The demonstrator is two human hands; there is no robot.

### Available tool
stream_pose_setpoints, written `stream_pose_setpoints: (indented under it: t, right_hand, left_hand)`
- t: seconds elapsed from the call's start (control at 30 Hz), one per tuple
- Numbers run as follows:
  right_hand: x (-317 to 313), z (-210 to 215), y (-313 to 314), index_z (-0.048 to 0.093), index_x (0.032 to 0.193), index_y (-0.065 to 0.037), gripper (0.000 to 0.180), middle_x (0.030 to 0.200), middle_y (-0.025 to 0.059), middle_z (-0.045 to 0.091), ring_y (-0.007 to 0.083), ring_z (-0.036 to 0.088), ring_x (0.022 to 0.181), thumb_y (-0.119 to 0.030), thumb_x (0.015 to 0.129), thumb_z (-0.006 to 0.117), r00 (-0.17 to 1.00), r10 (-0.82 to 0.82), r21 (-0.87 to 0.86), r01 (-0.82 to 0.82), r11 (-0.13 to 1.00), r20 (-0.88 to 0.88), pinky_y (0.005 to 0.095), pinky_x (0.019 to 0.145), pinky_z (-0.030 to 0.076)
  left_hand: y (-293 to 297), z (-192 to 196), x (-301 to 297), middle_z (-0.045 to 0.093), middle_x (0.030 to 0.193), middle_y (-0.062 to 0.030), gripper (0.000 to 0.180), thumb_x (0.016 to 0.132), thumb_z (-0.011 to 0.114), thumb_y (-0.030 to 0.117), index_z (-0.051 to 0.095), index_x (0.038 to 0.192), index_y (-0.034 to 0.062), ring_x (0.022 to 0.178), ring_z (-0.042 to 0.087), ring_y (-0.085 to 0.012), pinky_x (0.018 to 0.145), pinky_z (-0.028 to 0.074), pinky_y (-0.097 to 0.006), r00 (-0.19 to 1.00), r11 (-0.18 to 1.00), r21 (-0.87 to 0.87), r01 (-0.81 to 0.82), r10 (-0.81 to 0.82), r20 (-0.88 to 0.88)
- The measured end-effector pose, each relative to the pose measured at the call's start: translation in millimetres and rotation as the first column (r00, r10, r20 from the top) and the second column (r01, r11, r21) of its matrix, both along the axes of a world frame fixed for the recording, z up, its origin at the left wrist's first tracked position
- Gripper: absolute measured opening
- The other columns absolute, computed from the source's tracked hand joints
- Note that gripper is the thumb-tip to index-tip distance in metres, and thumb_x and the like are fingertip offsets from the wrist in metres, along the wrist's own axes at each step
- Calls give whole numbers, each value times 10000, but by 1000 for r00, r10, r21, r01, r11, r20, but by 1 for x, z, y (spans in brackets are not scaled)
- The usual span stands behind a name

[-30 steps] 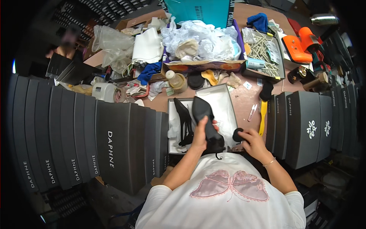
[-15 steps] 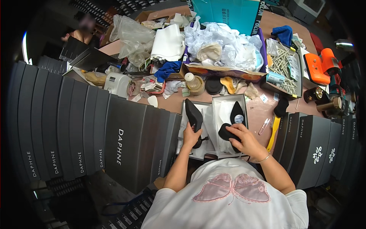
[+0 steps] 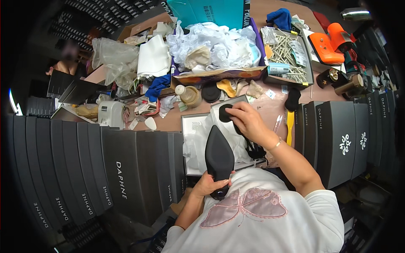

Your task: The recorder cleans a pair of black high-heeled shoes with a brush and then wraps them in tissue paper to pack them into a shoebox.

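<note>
My left hand (image 3: 209, 184) holds the black shoe (image 3: 219, 159) by its heel end, close to my chest, its pointed toe away from me. My right hand (image 3: 247, 120) is closed on a small black pad (image 3: 225, 114), above the toe. Under both hands lies the open white box (image 3: 195, 126) with white paper (image 3: 198, 145), on the bench (image 3: 270, 101).

Head-worn fisheye, looking steeply down
</note>
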State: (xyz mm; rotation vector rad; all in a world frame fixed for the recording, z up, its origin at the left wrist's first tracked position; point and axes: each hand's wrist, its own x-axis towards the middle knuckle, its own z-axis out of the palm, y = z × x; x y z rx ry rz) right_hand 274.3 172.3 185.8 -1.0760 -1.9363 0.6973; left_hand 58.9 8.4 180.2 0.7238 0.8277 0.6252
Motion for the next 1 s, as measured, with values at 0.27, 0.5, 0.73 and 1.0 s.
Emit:
stream_pose_setpoints:
  t: [0.27, 0.5, 0.73, 1.0]
  right_hand:
    - [28, -14, -36, 643, 1113, -48, 343, 955, 109, 584, 288, 582, 864, -38, 771, 643, 977, 41, 10, -44, 999, 211, 377, 750, 472]
    - [101, -75, -41, 451, 1342, -16, 521, 1264, 217, 490, 369, 488, 1169, -186, 882, 629, 882, -466, -282, 467, 838, 73, 386, 979, 404]
    - [178, -147, -110, 263, 1465, -105, 739, 1374, 249, 369, 456, 446, 1202, -26, 811, 598, 713, -487, -419, 695, 584, 505, 463, 1003, 410]
    - [166, -102, -158, 433, 1372, 8, 497, 1038, 220, 628, 316, 619, 960, -49, 887, 523, 773, -556, -457, 631, 627, 305, 363, 874, 474]
  left_hand:
    - [5, 10, 11, 644, 895, -70, 288, 803, 694, 30, 590, 1064, -31, 810, 635, -160, 739, 521, -300, 999, 998, -56, 36, -36, 0]
    - [29, 4, 11, 651, 916, -169, 569, 791, 743, 396, 566, 1060, -74, 793, 676, -271, 725, 571, -374, 1000, 1000, -10, -13, 13, 27]
    - [62, 25, 31, 639, 1029, -164, 408, 805, 680, 98, 538, 1150, -69, 908, 655, -260, 829, 538, -381, 993, 992, 54, 115, -116, 28]
    - [52, 12, 32, 619, 847, -83, 267, 823, 681, 141, 588, 1023, -9, 748, 608, -176, 708, 498, -305, 977, 973, 83, 214, -214, -9]
